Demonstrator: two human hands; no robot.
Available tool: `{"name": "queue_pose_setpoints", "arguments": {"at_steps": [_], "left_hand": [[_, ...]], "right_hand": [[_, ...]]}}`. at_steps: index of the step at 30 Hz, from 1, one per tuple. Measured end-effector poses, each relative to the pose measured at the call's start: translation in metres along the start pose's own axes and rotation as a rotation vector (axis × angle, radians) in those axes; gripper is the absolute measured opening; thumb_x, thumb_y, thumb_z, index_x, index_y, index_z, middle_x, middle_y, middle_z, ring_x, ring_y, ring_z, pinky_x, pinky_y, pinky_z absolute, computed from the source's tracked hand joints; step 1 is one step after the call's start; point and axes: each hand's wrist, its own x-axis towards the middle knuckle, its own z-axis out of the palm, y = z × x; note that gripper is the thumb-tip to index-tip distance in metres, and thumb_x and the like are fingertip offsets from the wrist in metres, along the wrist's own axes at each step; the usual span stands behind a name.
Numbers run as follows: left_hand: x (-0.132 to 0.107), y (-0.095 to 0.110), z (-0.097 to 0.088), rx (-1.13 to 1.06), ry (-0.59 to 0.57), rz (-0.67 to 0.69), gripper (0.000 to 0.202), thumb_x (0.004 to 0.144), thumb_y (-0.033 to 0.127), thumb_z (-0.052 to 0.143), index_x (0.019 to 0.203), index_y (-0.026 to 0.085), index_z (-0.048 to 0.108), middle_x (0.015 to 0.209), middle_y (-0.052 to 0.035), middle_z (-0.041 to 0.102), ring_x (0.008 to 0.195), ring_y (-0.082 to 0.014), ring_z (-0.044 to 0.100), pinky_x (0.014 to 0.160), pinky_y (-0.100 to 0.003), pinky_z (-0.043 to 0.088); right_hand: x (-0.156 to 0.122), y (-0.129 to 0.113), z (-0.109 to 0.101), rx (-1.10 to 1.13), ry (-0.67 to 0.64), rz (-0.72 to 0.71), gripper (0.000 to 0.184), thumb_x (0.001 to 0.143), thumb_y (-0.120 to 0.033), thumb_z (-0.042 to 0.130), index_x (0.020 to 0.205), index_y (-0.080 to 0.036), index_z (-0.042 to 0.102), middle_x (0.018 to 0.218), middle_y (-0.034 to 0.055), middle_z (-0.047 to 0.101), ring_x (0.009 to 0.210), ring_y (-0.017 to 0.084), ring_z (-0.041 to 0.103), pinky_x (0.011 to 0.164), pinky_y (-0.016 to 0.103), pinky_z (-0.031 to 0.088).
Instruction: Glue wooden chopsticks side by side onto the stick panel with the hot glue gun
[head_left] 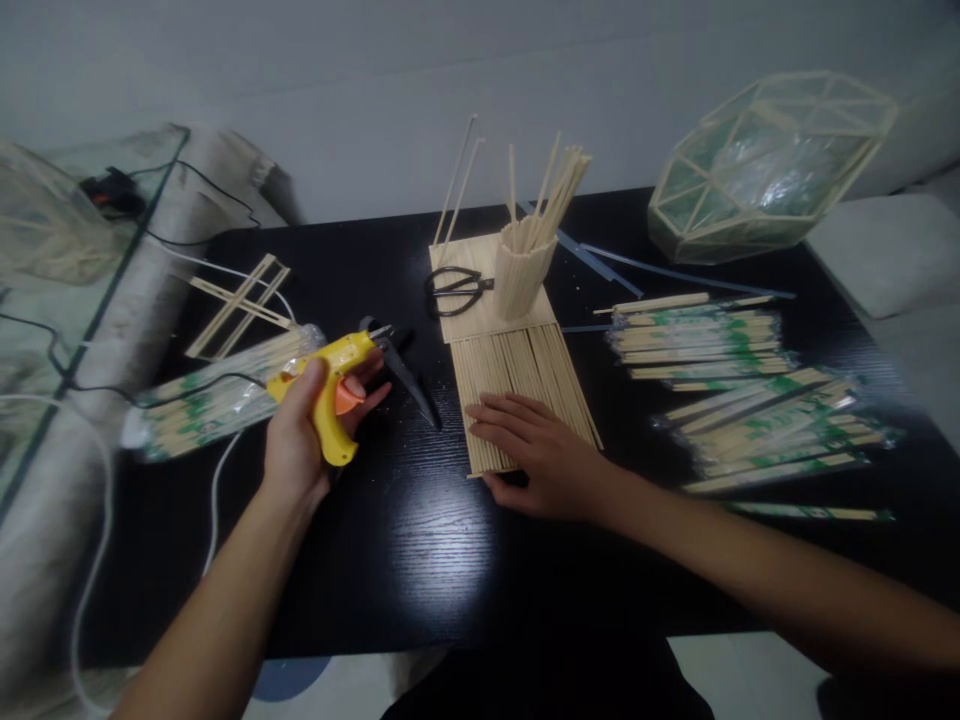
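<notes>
In my left hand (300,425) is a yellow hot glue gun (330,385) with an orange trigger; its nozzle points up and to the right. My right hand (536,450) lies with fingers stretched over a row of wooden sticks (517,375) placed side by side. Behind that row is a flat stick panel (469,320). A holder made of sticks (519,280) stands on the panel with loose sticks (566,195) upright in it. Black-handled scissors (457,290) rest beside the holder.
Packs of wrapped chopsticks (705,340) lie at the right, another pack (217,390) at the left near a small stick frame (240,305). Clear glue sticks (600,265) lie behind. A faceted glass-like container (765,170) stands at the back right. White cable (105,540) runs along the left.
</notes>
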Motion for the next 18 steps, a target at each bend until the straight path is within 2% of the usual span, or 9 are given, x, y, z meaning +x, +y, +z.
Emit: {"name": "queue_pose_setpoints", "arguments": {"at_steps": [4, 8, 13, 16, 18], "left_hand": [[-0.002, 0.003, 0.0, 0.021, 0.011, -0.022, 0.044, 0.088, 0.055, 0.084, 0.113, 0.019, 0.083, 0.119, -0.0153, 0.084, 0.137, -0.0426, 0.071, 0.1, -0.053, 0.07], [-0.004, 0.004, -0.001, 0.038, -0.001, -0.024, 0.045, 0.086, 0.058, 0.087, 0.108, 0.018, 0.083, 0.115, -0.0167, 0.084, 0.136, -0.0437, 0.071, 0.099, -0.053, 0.071], [0.005, -0.003, 0.0, -0.003, -0.059, 0.038, 0.05, 0.083, 0.068, 0.087, 0.083, 0.018, 0.08, 0.123, -0.0148, 0.083, 0.142, -0.0408, 0.067, 0.108, -0.05, 0.067], [0.009, -0.007, 0.003, 0.0, -0.017, 0.084, 0.048, 0.083, 0.066, 0.088, 0.093, 0.02, 0.081, 0.117, -0.011, 0.083, 0.141, -0.0361, 0.068, 0.114, -0.049, 0.063], [0.008, -0.006, 0.004, 0.021, -0.017, 0.108, 0.046, 0.082, 0.065, 0.088, 0.092, 0.02, 0.081, 0.112, -0.0094, 0.083, 0.133, -0.0347, 0.072, 0.11, -0.047, 0.065]], "right_hand": [[-0.001, 0.0, 0.0, 0.007, -0.007, 0.009, 0.046, 0.099, -0.025, 0.067, 0.144, -0.015, 0.065, 0.158, 0.0165, 0.066, 0.157, 0.031, 0.054, 0.133, 0.053, 0.044], [-0.001, -0.001, 0.0, 0.014, -0.013, 0.016, 0.047, 0.098, -0.025, 0.067, 0.145, -0.015, 0.064, 0.159, 0.0166, 0.066, 0.158, 0.031, 0.054, 0.132, 0.054, 0.044], [0.0, -0.001, 0.0, 0.01, -0.004, 0.01, 0.045, 0.1, -0.026, 0.067, 0.143, -0.015, 0.065, 0.158, 0.0163, 0.067, 0.157, 0.031, 0.055, 0.133, 0.053, 0.044], [0.0, -0.001, 0.0, 0.009, -0.013, 0.02, 0.045, 0.099, -0.026, 0.066, 0.144, -0.016, 0.064, 0.159, 0.0155, 0.066, 0.157, 0.031, 0.054, 0.133, 0.053, 0.044], [0.0, -0.001, 0.0, 0.015, -0.015, 0.024, 0.047, 0.099, -0.025, 0.067, 0.145, -0.017, 0.064, 0.159, 0.0153, 0.066, 0.158, 0.031, 0.054, 0.133, 0.054, 0.044]]}}
